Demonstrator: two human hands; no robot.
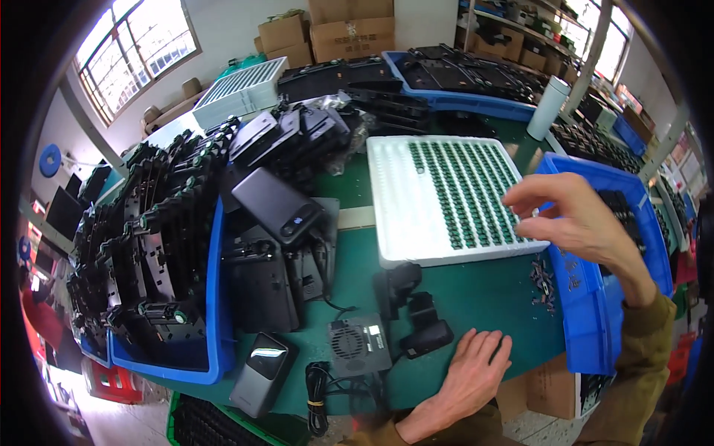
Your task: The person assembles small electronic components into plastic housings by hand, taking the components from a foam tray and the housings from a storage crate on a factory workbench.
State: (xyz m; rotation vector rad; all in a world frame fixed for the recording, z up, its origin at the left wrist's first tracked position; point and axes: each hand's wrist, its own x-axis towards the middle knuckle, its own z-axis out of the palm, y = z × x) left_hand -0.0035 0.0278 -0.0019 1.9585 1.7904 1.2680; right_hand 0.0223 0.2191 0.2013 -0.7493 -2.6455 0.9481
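My left hand [476, 374] lies on the green tabletop near its front edge, fingers stretched out and holding nothing. Over the right edge of a white foam tray [394, 193] hovers my right hand [569, 215]. Its fingers are bent, with a gap between thumb and forefinger, and I make out nothing held there. Rows of small green circuit boards [468, 193] fill most of the tray; its left part is bare white. Below my right hand, a scatter of tiny parts [543, 285] lies between the tray and a blue bin [584, 320].
Left of my left hand are black clip-like devices [425, 327], a small grey fan box [359, 344], a coiled cable [317, 398] and a power bank [262, 374]. Another power bank [277, 204] rests on black panels. A blue bin [216, 297] holds black frames; a bottle [548, 108] stands behind.
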